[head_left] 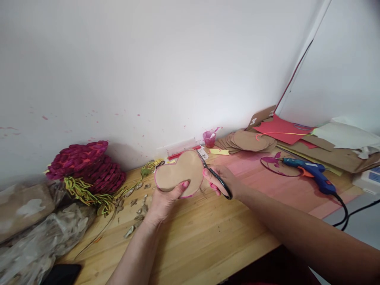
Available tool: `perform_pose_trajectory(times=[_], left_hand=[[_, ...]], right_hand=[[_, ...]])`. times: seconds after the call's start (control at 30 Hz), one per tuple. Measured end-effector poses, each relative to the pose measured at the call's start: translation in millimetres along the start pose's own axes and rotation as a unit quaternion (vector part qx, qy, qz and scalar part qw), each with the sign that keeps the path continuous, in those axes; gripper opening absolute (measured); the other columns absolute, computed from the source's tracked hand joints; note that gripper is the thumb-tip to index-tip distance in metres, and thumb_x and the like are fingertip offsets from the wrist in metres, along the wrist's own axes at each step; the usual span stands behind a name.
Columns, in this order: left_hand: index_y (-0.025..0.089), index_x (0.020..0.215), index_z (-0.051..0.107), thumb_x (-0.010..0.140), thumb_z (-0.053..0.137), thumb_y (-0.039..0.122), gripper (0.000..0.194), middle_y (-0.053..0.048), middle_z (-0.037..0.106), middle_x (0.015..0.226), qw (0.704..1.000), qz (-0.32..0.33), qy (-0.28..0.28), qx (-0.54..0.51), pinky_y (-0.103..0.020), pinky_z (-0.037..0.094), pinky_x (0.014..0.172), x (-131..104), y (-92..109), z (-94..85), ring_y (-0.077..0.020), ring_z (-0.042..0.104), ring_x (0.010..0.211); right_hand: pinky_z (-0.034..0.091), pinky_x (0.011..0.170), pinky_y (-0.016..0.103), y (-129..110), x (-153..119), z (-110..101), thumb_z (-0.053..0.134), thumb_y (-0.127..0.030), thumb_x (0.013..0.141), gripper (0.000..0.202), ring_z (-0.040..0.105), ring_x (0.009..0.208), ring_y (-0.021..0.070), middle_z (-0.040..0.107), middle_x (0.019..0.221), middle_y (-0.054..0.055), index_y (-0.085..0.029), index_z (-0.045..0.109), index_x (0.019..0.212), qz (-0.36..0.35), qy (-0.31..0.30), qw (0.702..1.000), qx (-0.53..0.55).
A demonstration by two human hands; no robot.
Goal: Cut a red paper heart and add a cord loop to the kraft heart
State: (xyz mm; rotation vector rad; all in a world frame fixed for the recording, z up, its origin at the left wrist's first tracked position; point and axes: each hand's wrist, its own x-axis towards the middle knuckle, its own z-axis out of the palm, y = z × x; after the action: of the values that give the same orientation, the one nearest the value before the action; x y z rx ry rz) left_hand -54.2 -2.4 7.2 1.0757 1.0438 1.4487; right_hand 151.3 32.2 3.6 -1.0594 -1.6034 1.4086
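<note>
My left hand [166, 200] grips the lower edge of a tan, rounded cardboard shape [179, 172] with a magenta edge, its thumb lying on top. The shape is held above the wooden table [202, 233]. In my right hand [222, 182] is a pair of black-handled scissors [221, 182], with my fingers closed round the handles. The scissor blades point up and away, along the right edge of the cardboard shape. How far the blades are apart is too small to tell.
Magenta bundles [89, 166] with yellow-green yarn and plastic bags [65, 229] lie left. Behind stand a pink-stained cup [209, 138] and stacked cardboard pieces [252, 141]. A blue glue gun [317, 174] with its cord rests right. A dark phone-like object [62, 274] lies front left.
</note>
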Motion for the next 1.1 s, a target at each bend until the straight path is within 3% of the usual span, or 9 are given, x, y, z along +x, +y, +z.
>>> perform_pose_trajectory(times=[0.2,0.47,0.67,0.8,0.93,1.1], left_hand=[[0.017,0.128,0.061,0.06,0.09,0.029,0.074,-0.012,0.073,0.115,1.0,-0.009,0.013,-0.003,-0.037,0.054,0.095,-1.0,6.9,2.3,-0.0259,0.068,0.109],[0.017,0.132,0.059,0.055,0.092,0.026,0.084,-0.013,0.073,0.116,0.999,-0.02,0.023,-0.029,-0.036,0.054,0.093,0.0,9.1,-1.2,-0.0267,0.068,0.109],[0.018,0.126,0.064,0.053,0.093,0.021,0.079,-0.01,0.074,0.114,0.999,-0.018,0.02,-0.043,-0.031,0.055,0.091,3.4,11.6,-5.7,-0.0247,0.068,0.109],[0.015,0.115,0.07,0.056,0.092,0.024,0.063,-0.01,0.077,0.099,0.994,-0.053,0.053,-0.086,-0.025,0.058,0.072,8.5,9.3,-8.3,-0.0219,0.072,0.091],[0.019,0.107,0.073,0.066,0.086,0.027,0.044,-0.005,0.077,0.099,0.971,-0.056,0.133,-0.192,-0.016,0.049,0.047,9.8,5.1,-2.8,-0.0123,0.07,0.067],[0.025,0.113,0.071,0.069,0.085,0.028,0.047,0.0,0.075,0.107,0.967,-0.077,0.155,-0.186,-0.015,0.046,0.042,2.8,0.2,10.1,-0.0094,0.068,0.066]], right_hand=[[0.027,0.037,0.025,1.6,-3.0,1.7,0.057,-0.068,0.084,0.055,0.036,0.036,0.0078,0.038,0.046,-0.006,-0.022,0.037,0.061,-0.009,0.014,1.0,-0.001],[0.024,0.039,0.024,-8.4,-5.0,3.3,0.053,-0.076,0.081,0.061,0.035,0.037,0.0071,0.034,0.046,-0.007,-0.022,0.034,0.061,-0.028,0.026,0.998,-0.051],[0.024,0.044,0.024,-12.3,-4.5,2.1,0.051,-0.077,0.081,0.061,0.035,0.042,0.0083,0.035,0.047,-0.006,-0.022,0.036,0.061,-0.064,0.022,0.994,-0.084],[0.025,0.046,0.025,-12.3,-4.7,3.0,0.055,-0.074,0.081,0.059,0.037,0.043,0.0093,0.035,0.046,-0.006,-0.022,0.036,0.06,-0.07,0.037,0.993,-0.084],[0.027,0.044,0.024,-13.1,-6.6,9.7,0.064,-0.066,0.078,0.054,0.037,0.041,0.0084,0.036,0.045,-0.007,-0.021,0.042,0.059,-0.045,0.047,0.996,-0.063],[0.028,0.038,0.022,-7.7,-6.8,16.8,0.066,-0.062,0.079,0.053,0.041,0.037,0.0081,0.041,0.043,-0.006,-0.021,0.041,0.058,-0.006,0.023,0.999,-0.022]])
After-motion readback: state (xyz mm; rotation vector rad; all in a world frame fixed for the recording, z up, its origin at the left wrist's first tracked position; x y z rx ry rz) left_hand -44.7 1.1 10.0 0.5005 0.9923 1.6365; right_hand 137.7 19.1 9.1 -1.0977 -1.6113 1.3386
